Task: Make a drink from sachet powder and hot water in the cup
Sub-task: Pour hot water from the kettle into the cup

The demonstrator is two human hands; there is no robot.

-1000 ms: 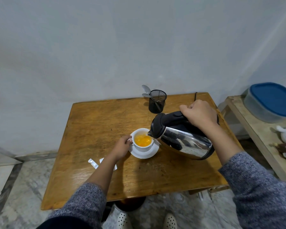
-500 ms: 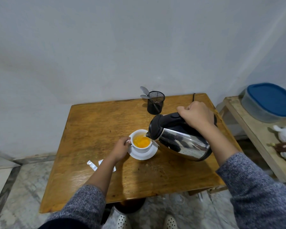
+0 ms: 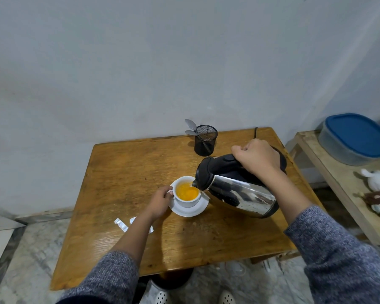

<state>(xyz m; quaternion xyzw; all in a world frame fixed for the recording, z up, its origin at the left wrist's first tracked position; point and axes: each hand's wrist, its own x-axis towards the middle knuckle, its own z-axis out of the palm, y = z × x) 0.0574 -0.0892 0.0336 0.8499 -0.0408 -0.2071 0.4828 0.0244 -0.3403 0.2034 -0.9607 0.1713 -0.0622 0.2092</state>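
Observation:
A white cup (image 3: 187,199) stands on a white saucer (image 3: 190,209) near the middle of the wooden table (image 3: 123,167). Orange liquid fills much of the cup. My left hand (image 3: 159,201) grips the cup's handle from the left. My right hand (image 3: 258,157) is closed around the black handle of a steel kettle (image 3: 239,189), which is tilted left with its spout over the cup's right rim. Torn white sachet pieces (image 3: 121,224) lie on the table by my left forearm, partly hidden by it.
A black mesh holder (image 3: 205,140) with spoons stands at the table's back edge. A black cord (image 3: 255,132) runs off the far right corner. To the right, a wooden bench (image 3: 329,185) carries a blue-lidded container (image 3: 355,137) and soft toys (image 3: 377,189).
The kettle stays tilted over the cup and the orange liquid has risen slightly. Both hands keep their holds; the whole view has shifted a little.

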